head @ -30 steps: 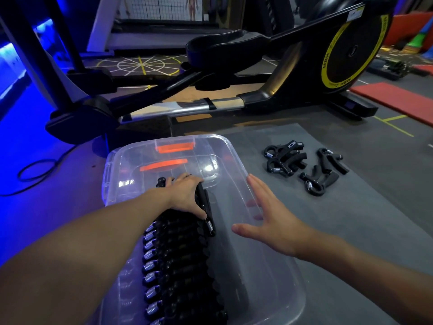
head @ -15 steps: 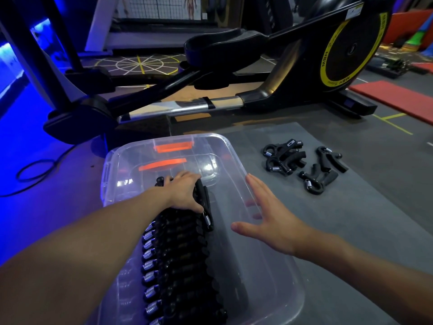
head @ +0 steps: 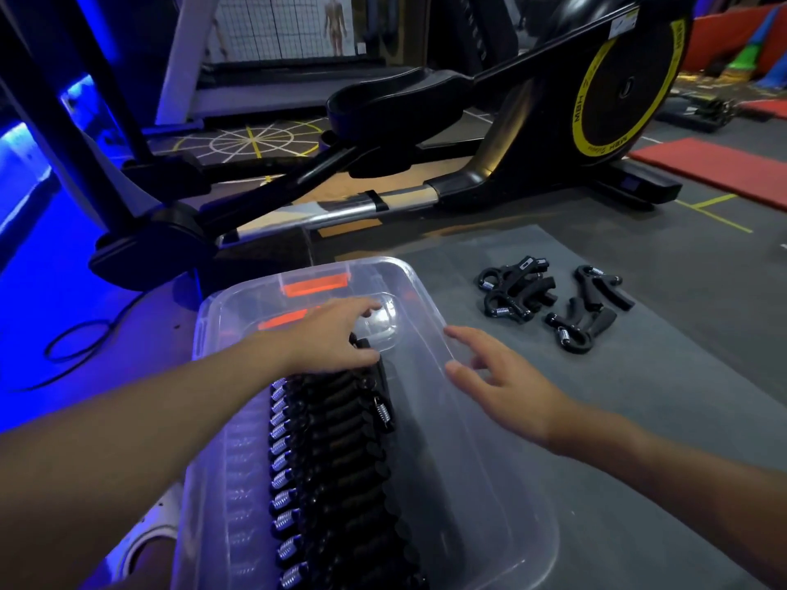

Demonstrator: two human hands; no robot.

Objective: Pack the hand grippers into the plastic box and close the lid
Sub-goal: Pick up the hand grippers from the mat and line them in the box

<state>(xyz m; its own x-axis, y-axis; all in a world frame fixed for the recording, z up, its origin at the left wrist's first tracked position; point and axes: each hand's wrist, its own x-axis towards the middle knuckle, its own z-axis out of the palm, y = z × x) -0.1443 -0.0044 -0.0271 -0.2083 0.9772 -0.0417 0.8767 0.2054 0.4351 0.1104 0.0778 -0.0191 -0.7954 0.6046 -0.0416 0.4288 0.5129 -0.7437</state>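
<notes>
A clear plastic box (head: pixel 419 287) with orange latches stands open on the grey mat. Inside it, a long row of black hand grippers (head: pixel 336 470) with silver springs runs from near to far. One more gripper (head: pixel 381 398) leans against the row's far right side. My left hand (head: pixel 332 334) hovers over the far end of the row, fingers spread and holding nothing. Over the box's right rim is my right hand (head: pixel 502 376), open with its fingers apart. Several loose grippers lie on the mat to the right, in one pile (head: pixel 515 291) and another (head: pixel 587 310).
A black and yellow elliptical trainer (head: pixel 511 142) stands just beyond the box. On the blue-lit floor at left lies a black cable (head: pixel 72 347). A red mat (head: pixel 724 172) is at far right. The grey mat (head: pixel 639 440) extends right of the box.
My left hand has let go of the gripper it held and spread its fingers forward; that gripper now rests against the row. My right hand's fingers have lifted slightly off the rim.
</notes>
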